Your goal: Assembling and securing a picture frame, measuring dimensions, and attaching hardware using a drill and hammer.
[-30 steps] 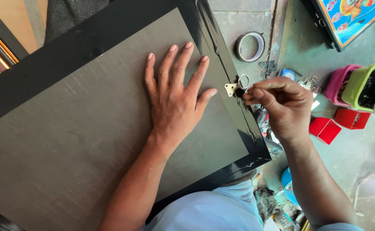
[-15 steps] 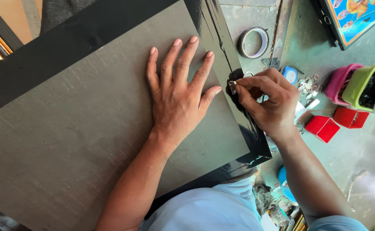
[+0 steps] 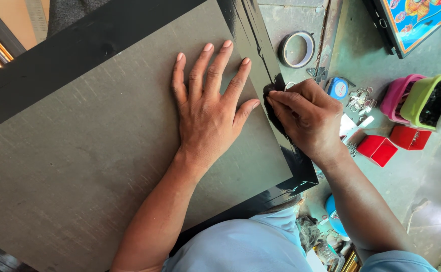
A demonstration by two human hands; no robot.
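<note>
1. The left hand lies flat, fingers spread, on the grey backing board.
2. The right hand pinches a small metal piece against the black frame.
3. A tape roll and red boxes lie on the floor nearby.

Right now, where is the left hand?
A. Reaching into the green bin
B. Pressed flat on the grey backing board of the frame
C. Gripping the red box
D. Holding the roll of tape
B: the left hand lies flat, fingers spread, on the grey backing board, while the right hand works at the black frame edge.
</note>
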